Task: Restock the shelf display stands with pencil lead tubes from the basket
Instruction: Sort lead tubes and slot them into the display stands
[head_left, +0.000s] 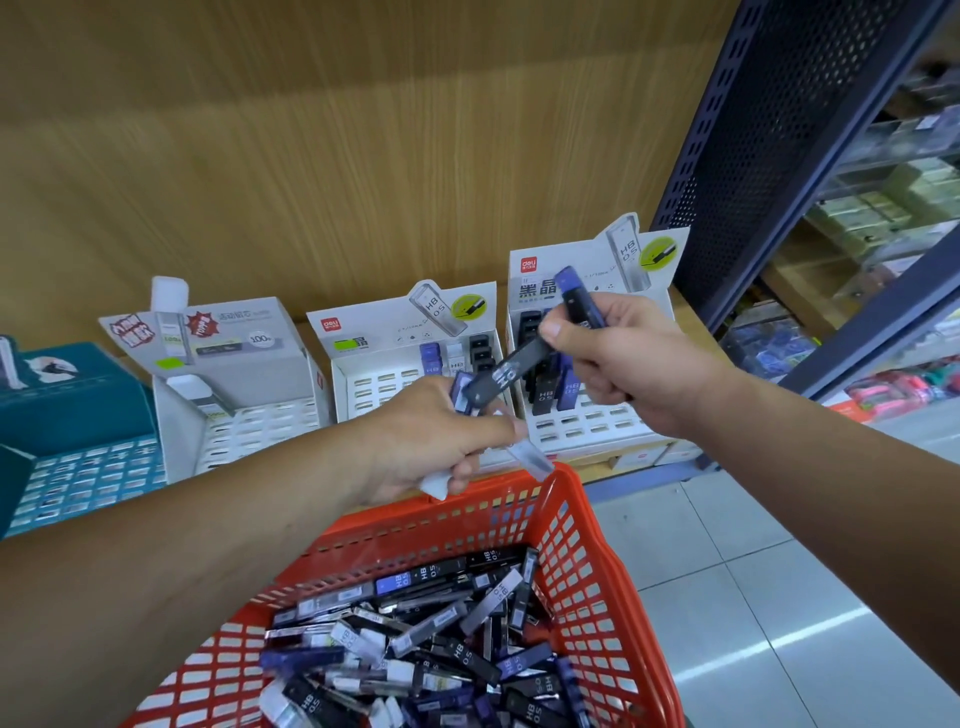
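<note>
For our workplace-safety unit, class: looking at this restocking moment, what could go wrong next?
1. The left hand holds several tubes; a clear tube sticks out below its fingers and could slip, perhaps outside the red basket.
2. The right hand grips a blue-capped tube while pinching a black tube, so one might drop.

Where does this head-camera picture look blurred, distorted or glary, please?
Head view: wide-angle distortion slants the dark blue perforated metal shelf upright and the wooden back panel; the stocked shelves at far right are soft; pale glare streaks the grey floor tiles; printing on the pencil lead tubes in the red plastic basket is legible.
</note>
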